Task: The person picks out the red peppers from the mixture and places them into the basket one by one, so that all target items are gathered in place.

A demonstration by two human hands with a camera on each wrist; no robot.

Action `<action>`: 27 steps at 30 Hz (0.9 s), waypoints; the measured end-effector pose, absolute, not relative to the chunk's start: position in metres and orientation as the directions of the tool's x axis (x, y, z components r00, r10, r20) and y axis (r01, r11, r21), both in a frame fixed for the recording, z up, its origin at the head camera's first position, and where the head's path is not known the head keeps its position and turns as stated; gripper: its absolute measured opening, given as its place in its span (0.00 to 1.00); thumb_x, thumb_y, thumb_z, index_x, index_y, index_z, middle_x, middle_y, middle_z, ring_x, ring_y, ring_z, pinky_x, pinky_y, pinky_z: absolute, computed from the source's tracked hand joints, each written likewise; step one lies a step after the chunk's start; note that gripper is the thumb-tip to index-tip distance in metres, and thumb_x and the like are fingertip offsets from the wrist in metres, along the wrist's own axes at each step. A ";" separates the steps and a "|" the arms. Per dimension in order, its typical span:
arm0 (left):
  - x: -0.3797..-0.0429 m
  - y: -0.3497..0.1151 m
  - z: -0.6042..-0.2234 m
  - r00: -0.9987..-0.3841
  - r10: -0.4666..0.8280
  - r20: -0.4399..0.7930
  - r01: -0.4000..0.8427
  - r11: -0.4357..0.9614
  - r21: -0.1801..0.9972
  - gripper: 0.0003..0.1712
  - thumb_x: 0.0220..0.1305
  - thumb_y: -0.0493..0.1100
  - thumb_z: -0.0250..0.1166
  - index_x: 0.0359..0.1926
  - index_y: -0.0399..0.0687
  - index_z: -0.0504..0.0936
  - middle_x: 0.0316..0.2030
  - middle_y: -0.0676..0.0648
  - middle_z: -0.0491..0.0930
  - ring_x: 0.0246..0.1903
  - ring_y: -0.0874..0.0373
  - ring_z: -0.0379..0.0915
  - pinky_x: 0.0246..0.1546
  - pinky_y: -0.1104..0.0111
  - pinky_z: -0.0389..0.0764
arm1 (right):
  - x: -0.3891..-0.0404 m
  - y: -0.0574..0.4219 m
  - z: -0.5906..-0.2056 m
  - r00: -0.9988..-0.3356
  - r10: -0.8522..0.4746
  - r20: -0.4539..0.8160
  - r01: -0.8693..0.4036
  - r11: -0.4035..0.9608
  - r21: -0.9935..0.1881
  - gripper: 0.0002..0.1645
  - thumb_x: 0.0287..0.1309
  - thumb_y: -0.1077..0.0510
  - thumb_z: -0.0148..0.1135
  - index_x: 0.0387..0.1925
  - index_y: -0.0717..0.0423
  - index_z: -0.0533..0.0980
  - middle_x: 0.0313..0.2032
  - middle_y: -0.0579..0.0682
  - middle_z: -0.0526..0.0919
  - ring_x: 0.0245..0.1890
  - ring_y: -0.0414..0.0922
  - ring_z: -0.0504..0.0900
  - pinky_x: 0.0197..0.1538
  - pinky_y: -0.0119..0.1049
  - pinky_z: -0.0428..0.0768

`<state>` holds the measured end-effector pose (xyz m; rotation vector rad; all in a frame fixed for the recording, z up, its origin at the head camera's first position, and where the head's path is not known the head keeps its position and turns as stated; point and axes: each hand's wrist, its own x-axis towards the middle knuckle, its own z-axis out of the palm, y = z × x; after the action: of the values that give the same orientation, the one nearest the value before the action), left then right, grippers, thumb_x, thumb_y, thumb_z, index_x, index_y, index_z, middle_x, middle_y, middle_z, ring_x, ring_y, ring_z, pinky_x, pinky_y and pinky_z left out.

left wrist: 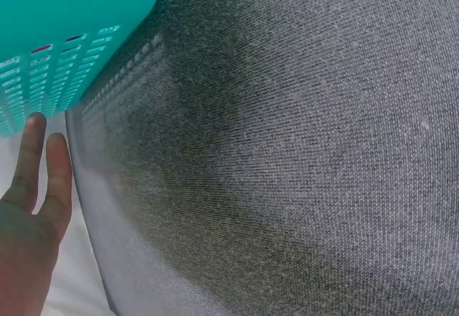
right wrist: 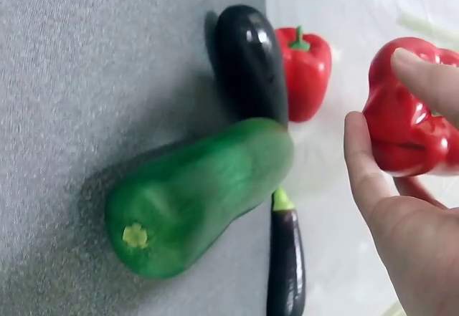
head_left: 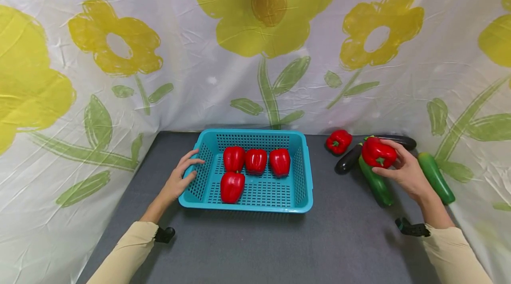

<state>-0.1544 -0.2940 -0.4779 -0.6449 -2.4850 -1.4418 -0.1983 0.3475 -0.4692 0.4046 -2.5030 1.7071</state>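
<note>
A red bell pepper (head_left: pixel 379 152) is gripped between thumb and fingers of my right hand (head_left: pixel 407 173), raised over the vegetables on the right. In the right wrist view the pepper (right wrist: pixel 409 115) sits well apart from the zucchini (right wrist: pixel 201 194) and the eggplant (right wrist: pixel 247 65). My left hand (head_left: pixel 177 182) is at the left rim of a blue plastic basket (head_left: pixel 255 208), fingers spread and reaching over the edge. The left wrist view shows two of its fingers (left wrist: pixel 59 180) close to the basket's perforated wall (left wrist: pixel 57 79). Inside the basket lie several red bell peppers (head_left: pixel 232 187), one nearer the front.
Another red bell pepper (head_left: pixel 339 142) stands by the back edge. Around my right hand lie an eggplant (head_left: pixel 348 159), a second eggplant (head_left: pixel 399 141) behind, a zucchini (head_left: pixel 377 184) and another zucchini (head_left: pixel 436 177). A flower-printed curtain (head_left: pixel 191 75) encloses the grey table (head_left: pixel 279 248).
</note>
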 end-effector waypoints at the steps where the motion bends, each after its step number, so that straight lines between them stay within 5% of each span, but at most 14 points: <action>1: -0.154 -0.294 -0.478 -0.887 0.269 0.376 0.460 0.429 0.778 0.19 0.64 0.18 0.52 0.55 0.24 0.76 0.70 0.22 0.56 0.69 0.24 0.47 0.58 0.31 0.54 | -0.198 0.346 -0.468 -0.960 -0.171 0.222 -0.269 0.351 -0.897 0.50 0.53 0.74 0.73 0.75 0.54 0.64 0.65 0.49 0.69 0.57 0.40 0.73 0.50 0.25 0.76; 17: -0.158 -0.297 -0.487 -0.887 0.263 0.380 0.460 0.430 0.777 0.19 0.64 0.18 0.52 0.55 0.26 0.77 0.70 0.23 0.56 0.69 0.25 0.47 0.58 0.29 0.55 | -0.189 0.315 -0.446 -0.922 -0.246 0.298 -0.369 0.329 -0.869 0.47 0.55 0.74 0.71 0.74 0.54 0.66 0.67 0.51 0.68 0.55 0.41 0.77 0.49 0.26 0.78; 27: -0.172 -0.314 -0.517 -0.893 0.259 0.368 0.448 0.441 0.778 0.20 0.68 0.24 0.54 0.58 0.35 0.78 0.75 0.38 0.56 0.73 0.38 0.46 0.62 0.33 0.52 | -0.181 0.289 -0.436 -0.896 -0.310 0.317 -0.374 0.146 -0.916 0.43 0.52 0.80 0.69 0.69 0.63 0.68 0.61 0.57 0.71 0.54 0.50 0.76 0.47 0.32 0.81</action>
<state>-0.1715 -0.3140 -0.5169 -0.6210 -2.4959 -1.4372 -0.1814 0.2894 -0.4359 0.6988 -2.3382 1.8938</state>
